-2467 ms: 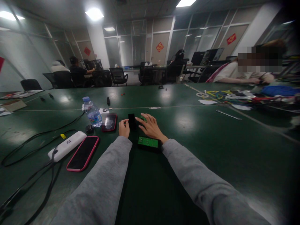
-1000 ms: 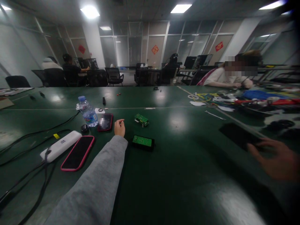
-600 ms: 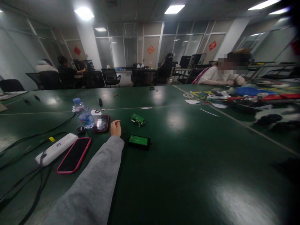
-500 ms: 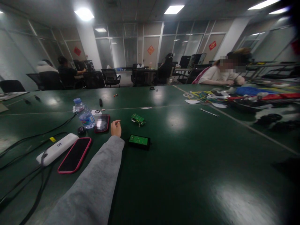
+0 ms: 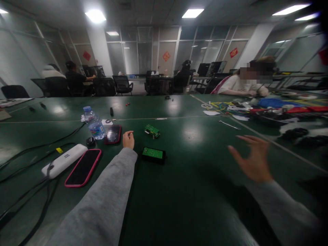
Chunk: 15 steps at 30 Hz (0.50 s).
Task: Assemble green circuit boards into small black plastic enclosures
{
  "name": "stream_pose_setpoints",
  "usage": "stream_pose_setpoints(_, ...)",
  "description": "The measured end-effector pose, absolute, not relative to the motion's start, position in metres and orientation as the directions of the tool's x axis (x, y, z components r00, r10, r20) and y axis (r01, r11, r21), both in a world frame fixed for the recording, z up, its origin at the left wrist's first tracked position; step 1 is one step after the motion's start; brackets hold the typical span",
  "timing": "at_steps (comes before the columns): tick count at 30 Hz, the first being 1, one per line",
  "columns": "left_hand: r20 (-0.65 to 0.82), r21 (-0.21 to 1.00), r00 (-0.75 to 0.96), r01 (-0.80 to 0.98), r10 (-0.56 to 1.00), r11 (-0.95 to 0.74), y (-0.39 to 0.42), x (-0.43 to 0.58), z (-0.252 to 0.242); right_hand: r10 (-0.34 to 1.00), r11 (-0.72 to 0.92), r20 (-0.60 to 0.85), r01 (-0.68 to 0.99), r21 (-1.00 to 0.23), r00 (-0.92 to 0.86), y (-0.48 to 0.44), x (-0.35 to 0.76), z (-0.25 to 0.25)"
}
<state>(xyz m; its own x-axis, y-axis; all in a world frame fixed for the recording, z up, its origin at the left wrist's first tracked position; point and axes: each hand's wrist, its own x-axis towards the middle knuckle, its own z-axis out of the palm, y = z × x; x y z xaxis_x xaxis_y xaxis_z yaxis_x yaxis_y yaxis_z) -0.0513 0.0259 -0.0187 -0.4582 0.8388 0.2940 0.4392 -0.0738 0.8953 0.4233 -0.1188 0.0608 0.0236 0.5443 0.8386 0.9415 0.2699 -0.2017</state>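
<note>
My left hand rests on the green table, fingers curled loosely, nothing visible in it. It lies between a red-cased phone on its left and a black case holding a green circuit board on its right. A second small green circuit board lies just beyond. My right hand hovers over the table at the right, fingers spread and empty, somewhat blurred.
A water bottle, a white power bank with black cables and a pink-cased phone lie at the left. A person sits at the far right behind cluttered wires and tools. Other people sit at desks in the back.
My right hand carried a black flat piece off to the right, left the view, and has come back empty with spread fingers. My left hand stayed put.
</note>
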Motion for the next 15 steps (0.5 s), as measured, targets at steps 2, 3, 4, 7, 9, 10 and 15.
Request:
stream_pose_setpoints(2,0.286,0.896,-0.456,0.440,0.843,-0.066,0.024,-0.050,-0.016,0.623,0.462,0.776,0.845,-0.267,-0.095,-0.081,0.366,0.049)
stream_pose_setpoints(3,0.283,0.895,-0.457,0.441,0.843,-0.062,0.022,-0.049,-0.014,0.666,0.536,0.724,0.791,-0.294,-0.183,-0.063,0.337,0.042)
stream_pose_setpoints(4,0.284,0.894,-0.458,0.444,0.842,-0.060,0.021,-0.049,-0.013,0.699,0.582,0.667,0.748,-0.320,-0.258,-0.046,0.308,0.035)
stream_pose_setpoints(7,0.295,0.886,-0.458,0.460,0.839,-0.060,0.018,-0.047,-0.008,0.730,0.604,0.623,0.691,-0.397,-0.281,0.000,0.240,0.018)
stream_pose_setpoints(9,0.297,0.884,-0.456,0.464,0.839,-0.060,0.016,-0.046,-0.007,0.751,0.584,0.610,0.684,-0.437,-0.253,0.026,0.210,0.012)
stream_pose_setpoints(10,0.296,0.882,-0.453,0.467,0.841,-0.059,0.016,-0.046,-0.007,0.764,0.571,0.597,0.688,-0.448,-0.245,0.038,0.199,0.010)
stream_pose_setpoints(15,0.278,0.890,-0.444,0.453,0.852,-0.055,0.017,-0.047,-0.008,0.820,0.518,0.498,0.735,-0.437,-0.282,0.072,0.170,0.004)
